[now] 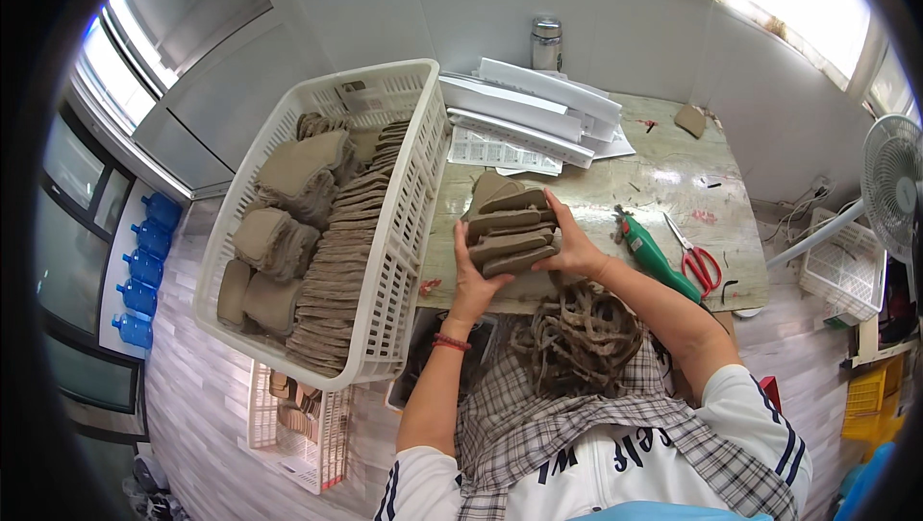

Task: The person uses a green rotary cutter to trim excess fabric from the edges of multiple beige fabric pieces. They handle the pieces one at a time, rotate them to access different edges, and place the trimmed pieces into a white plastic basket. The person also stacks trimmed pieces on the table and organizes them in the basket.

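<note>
Between my two hands, above the near part of the worktable, is a stack of brown-grey fabric pads. My left hand is closed on the stack's left and near side. On the right side my right hand grips it, with the thumb along the near edge and fingers at the far corner. The pads stand in uneven layers, and their undersides are hidden. A tangled heap of brown fabric strips lies on my checked apron, just below the hands.
Left of the table stands a white plastic basket full of similar pads. A green power tool and red-handled scissors lie to the right. Papers and a metal flask are behind; a fan is far right.
</note>
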